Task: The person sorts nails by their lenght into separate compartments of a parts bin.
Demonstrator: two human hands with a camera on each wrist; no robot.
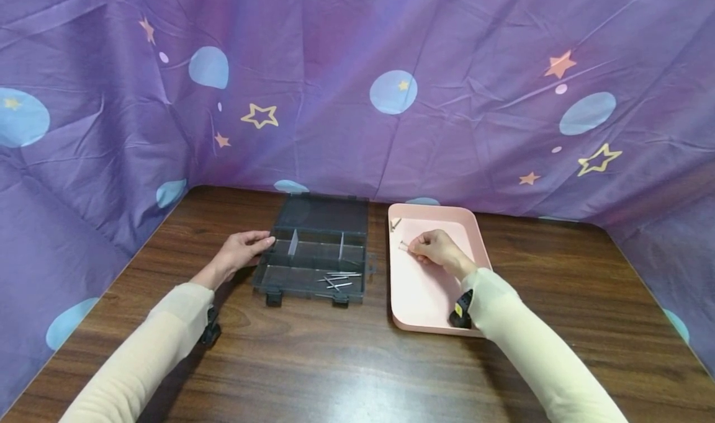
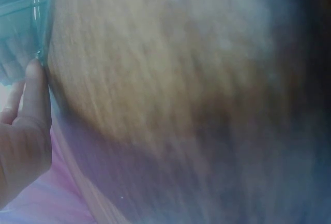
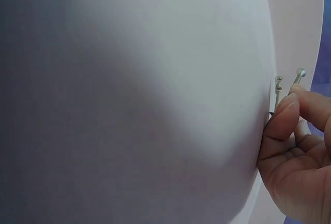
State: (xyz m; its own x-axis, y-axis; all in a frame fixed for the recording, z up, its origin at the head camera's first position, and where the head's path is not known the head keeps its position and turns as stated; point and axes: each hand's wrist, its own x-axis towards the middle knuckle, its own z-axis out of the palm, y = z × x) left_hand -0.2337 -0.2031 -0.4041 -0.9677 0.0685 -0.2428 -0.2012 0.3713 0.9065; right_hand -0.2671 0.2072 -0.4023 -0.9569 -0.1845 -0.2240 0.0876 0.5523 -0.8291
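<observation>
A dark see-through organizer box (image 1: 313, 274) stands with its lid raised at the back. My left hand (image 1: 246, 249) holds its left side, the thumb at the rim; in the left wrist view, fingers of the left hand (image 2: 31, 131) show through the plastic. Several thin silver nails (image 1: 337, 280) lie in the long front compartment. Over the pink tray (image 1: 413, 305), my right hand (image 1: 438, 249) pinches a screw (image 3: 301, 72) between thumb and forefinger, its head sticking out. More screws (image 1: 395, 224) lie in the tray's back left corner.
Dividers (image 1: 293, 242) split the box's back row into compartments, and two black latches (image 1: 274, 298) hang at its front. Both stand on a brown wooden table (image 1: 268, 367). A purple curtain with stars (image 1: 335, 131) rises behind the table and along its sides.
</observation>
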